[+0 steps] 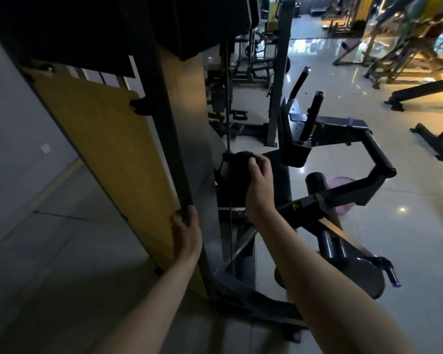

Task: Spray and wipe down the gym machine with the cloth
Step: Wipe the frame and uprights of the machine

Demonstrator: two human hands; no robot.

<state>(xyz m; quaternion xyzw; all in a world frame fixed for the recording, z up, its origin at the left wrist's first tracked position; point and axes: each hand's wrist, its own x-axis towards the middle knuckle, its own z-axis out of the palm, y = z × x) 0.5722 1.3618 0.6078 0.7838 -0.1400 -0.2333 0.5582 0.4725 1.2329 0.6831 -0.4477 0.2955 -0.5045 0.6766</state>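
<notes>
The gym machine has a dark upright post, a yellow side panel and black padded arms. My left hand grips the lower part of the upright post, fingers curled round its edge. My right hand reaches further in and holds a dark bunched cloth against the machine beside the thin cable. The cloth is hard to make out in the dim light. No spray bottle is in view.
A black roller pad and lever bar jut out to the right of my right arm. A purple basin sits on the glossy tiled floor behind them. Other machines stand at the back right. A grey wall is on the left.
</notes>
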